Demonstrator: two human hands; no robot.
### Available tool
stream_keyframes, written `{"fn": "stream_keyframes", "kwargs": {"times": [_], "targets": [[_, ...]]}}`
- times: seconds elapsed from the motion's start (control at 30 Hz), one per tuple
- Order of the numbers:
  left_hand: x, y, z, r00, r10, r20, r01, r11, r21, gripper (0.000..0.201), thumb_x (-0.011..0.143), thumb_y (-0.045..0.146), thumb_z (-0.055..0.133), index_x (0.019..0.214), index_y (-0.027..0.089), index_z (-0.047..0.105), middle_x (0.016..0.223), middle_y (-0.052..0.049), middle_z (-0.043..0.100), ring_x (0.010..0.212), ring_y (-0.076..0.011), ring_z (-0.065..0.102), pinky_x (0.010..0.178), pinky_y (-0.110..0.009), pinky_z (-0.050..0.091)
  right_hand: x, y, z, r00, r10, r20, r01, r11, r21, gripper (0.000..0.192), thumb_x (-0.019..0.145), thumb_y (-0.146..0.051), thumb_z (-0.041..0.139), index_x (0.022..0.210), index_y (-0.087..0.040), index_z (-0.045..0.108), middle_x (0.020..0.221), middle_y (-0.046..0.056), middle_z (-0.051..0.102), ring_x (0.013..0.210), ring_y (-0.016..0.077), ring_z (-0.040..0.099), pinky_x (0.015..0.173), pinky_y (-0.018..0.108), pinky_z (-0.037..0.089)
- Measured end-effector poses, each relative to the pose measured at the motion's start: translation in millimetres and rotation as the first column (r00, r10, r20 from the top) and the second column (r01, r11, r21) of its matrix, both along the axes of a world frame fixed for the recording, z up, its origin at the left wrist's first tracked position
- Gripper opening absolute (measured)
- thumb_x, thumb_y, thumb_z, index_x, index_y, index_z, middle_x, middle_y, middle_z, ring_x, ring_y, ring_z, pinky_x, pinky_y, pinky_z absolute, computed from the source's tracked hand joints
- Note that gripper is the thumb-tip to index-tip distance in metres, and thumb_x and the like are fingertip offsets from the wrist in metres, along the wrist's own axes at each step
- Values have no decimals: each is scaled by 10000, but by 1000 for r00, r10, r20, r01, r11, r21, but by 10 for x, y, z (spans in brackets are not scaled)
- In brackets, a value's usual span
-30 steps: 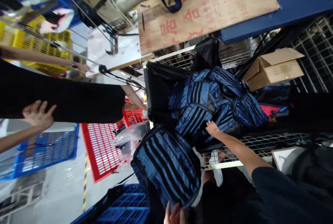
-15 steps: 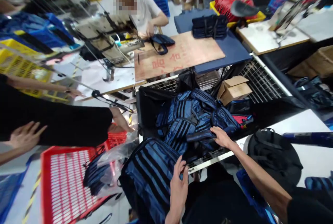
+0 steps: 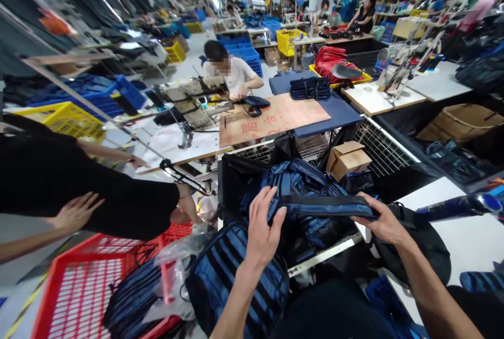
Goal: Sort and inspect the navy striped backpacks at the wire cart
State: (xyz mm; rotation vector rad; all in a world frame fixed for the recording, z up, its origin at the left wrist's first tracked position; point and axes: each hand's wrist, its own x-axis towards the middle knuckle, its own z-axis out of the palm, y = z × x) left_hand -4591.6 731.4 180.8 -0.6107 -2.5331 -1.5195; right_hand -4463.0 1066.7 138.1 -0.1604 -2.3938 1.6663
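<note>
My right hand (image 3: 381, 219) is closed on the right end of a long blue and black strap (image 3: 323, 207), held roughly level above a bin. By the strap's left end is my left hand (image 3: 262, 231), thumb and fingers apart; whether it touches the strap is unclear. Blue backpacks with black stripes (image 3: 295, 173) are heaped in the black-lined wire bin (image 3: 307, 265) beneath. Against its near left side leans another striped backpack (image 3: 232, 271), partly covered by my left forearm.
To the left, a co-worker's black-sleeved arm (image 3: 118, 192) reaches over a red crate (image 3: 79, 281) holding striped pieces and clear plastic. Beyond the bin, another person sits at a sewing machine (image 3: 197, 103). A cardboard box (image 3: 348, 160) is in the bin; a black round bag (image 3: 421, 250) stands right.
My right hand has raised the strap from the heap and moved right. My left hand has come up from beside the leaning backpack to the strap's left end. The view has tilted upward.
</note>
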Motion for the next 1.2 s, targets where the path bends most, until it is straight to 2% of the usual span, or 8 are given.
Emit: {"fn": "stream_keyframes", "kwargs": {"times": [0.07, 0.17, 0.3, 0.43, 0.67, 0.9, 1.0, 1.2], "targets": [[-5, -94, 173, 969, -208, 132, 216, 975, -51, 399, 1087, 536, 598, 1328, 275, 779, 1395, -100, 746, 1376, -322, 634, 1237, -473, 459, 43, 1, 88, 998, 4, -55, -4, 1000, -10, 286, 871, -484, 872, 896, -239, 728, 985, 34, 717, 899, 219, 663, 849, 330, 589], [146, -200, 207, 719, -493, 491, 513, 852, 103, 380, 1034, 574, 663, 1008, 225, 813, 972, -43, 758, 944, -252, 687, 918, -361, 563, 2, 30, 111, 975, -197, -106, 192, 980, -52, 259, 815, -387, 883, 954, -252, 711, 978, 13, 712, 907, 218, 663, 852, 324, 585], [540, -133, 47, 507, -606, 612, 446, 793, 415, 363, 836, 502, 916, 955, 186, 783, 888, -14, 691, 829, -194, 614, 774, -294, 511, -190, 15, 107, 926, -366, -87, 357, 928, -103, 438, 818, -399, 876, 1196, -255, 709, 1130, 31, 755, 1091, 262, 716, 1060, 422, 593], [729, 184, 13, 659, -518, 545, 176, 811, 558, 387, 843, 505, 935, 925, 175, 749, 844, 5, 636, 785, -142, 564, 725, -240, 484, -292, -170, 197, 935, -319, -156, 299, 944, -142, 817, 922, -549, 844, 1625, -311, 503, 1657, 116, 571, 1549, 315, 540, 1332, 539, 397], [406, 540, 198, 764, -322, 559, -283, 613, 738, 503, 787, 531, 982, 1046, 194, 712, 870, 21, 670, 730, -127, 626, 655, -233, 564, 205, -793, 88, 936, 339, 93, -330, 939, -98, 916, 980, -616, 788, 1754, -385, 357, 1826, 63, 387, 1702, 302, 337, 1407, 559, 275], [51, 222, 316, 845, -73, 531, -440, 470, 765, 521, 712, 479, 1037, 985, 202, 690, 840, 53, 671, 716, -96, 635, 707, -215, 574, 302, -997, -276, 963, 46, 265, -128, 945, 300, 523, 1084, -532, 568, 1552, -299, 575, 1319, 113, 805, 1227, 352, 784, 1008, 482, 614], [35, 144, 248, 861, -42, 506, -412, 525, 745, 516, 735, 488, 1020, 1024, 213, 693, 890, 39, 691, 779, -112, 664, 731, -222, 586, 249, -984, -232, 968, -2, 251, -108, 898, 426, 360, 1088, -543, 554, 1303, -289, 691, 995, 71, 828, 958, 347, 828, 793, 396, 578], [422, 244, -168, 750, -250, 612, -160, 829, 536, 564, 780, 599, 962, 1088, 177, 752, 1062, -92, 802, 973, -233, 765, 799, -324, 653, 162, -1106, -85, 961, -20, 276, -112, 885, 453, 321, 1062, -461, 592, 1320, -288, 672, 1005, 43, 831, 969, 322, 822, 772, 347, 516]]}}
